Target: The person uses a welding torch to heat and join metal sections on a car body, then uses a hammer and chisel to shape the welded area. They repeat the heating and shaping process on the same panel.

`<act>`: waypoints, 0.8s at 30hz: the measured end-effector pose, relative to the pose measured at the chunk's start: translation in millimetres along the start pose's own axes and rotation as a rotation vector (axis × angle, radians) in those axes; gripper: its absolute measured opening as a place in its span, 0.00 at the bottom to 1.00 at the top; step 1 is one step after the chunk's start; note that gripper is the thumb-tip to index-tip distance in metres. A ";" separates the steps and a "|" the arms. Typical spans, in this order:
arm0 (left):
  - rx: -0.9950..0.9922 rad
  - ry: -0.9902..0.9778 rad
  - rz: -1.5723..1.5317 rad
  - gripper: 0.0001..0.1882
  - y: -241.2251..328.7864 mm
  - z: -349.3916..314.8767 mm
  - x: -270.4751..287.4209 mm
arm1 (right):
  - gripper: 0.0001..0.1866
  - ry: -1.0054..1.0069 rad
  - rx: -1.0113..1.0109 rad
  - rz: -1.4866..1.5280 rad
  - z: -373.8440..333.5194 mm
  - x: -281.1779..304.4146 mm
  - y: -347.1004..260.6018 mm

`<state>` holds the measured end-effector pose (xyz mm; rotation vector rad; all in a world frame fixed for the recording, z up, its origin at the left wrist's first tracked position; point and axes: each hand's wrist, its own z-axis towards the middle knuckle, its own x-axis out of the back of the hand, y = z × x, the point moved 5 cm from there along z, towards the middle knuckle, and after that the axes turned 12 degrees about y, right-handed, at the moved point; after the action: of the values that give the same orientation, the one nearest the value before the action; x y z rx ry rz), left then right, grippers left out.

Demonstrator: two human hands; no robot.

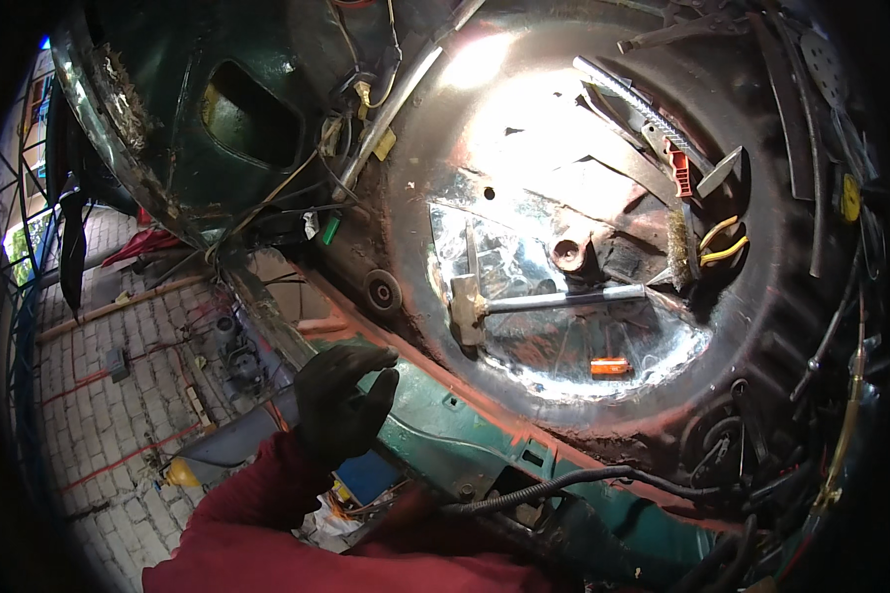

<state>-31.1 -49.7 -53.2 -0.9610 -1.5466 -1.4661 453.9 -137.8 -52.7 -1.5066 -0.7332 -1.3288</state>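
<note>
My left hand (342, 401), below a dark red sleeve, hovers over the green-painted panel edge (435, 403) of a car body. Its fingers are curved and its thumb stands apart, with nothing seen between them. To its right lies a round, worn wheel well (554, 410). In the well rest a hammer (564, 300) with a metal handle, a small orange box (610, 367), a wire brush (677, 247) and a yellow-handled tool (724, 243). A second hammer (719, 172) and a ribbed metal rod (643, 111) lie farther back. My right hand is out of sight.
A black corrugated hose (564, 480) runs along the near panel. Loose wires (376, 79) hang at the back. Strips and cables (816, 198) crowd the right side. Below left, brick paving (99, 415) carries a red cord and metal parts. Bright light glares on the well.
</note>
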 end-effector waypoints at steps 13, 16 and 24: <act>-0.009 0.045 -0.037 0.10 1.3 -1.6 -2.2 | 0.17 -0.007 -0.072 0.086 4.3 3.0 -8.0; -0.037 0.071 -0.029 0.08 -0.2 -2.9 -2.0 | 0.21 -0.148 -0.352 0.171 -9.2 -2.9 14.3; -0.043 0.072 -0.018 0.07 4.6 0.4 -1.3 | 0.20 -0.034 -0.190 0.156 -15.0 -4.4 23.5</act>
<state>-26.4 -49.1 -52.5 -0.9113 -1.4808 -1.5360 468.2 -159.3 -64.0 -1.7048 -0.5100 -1.2859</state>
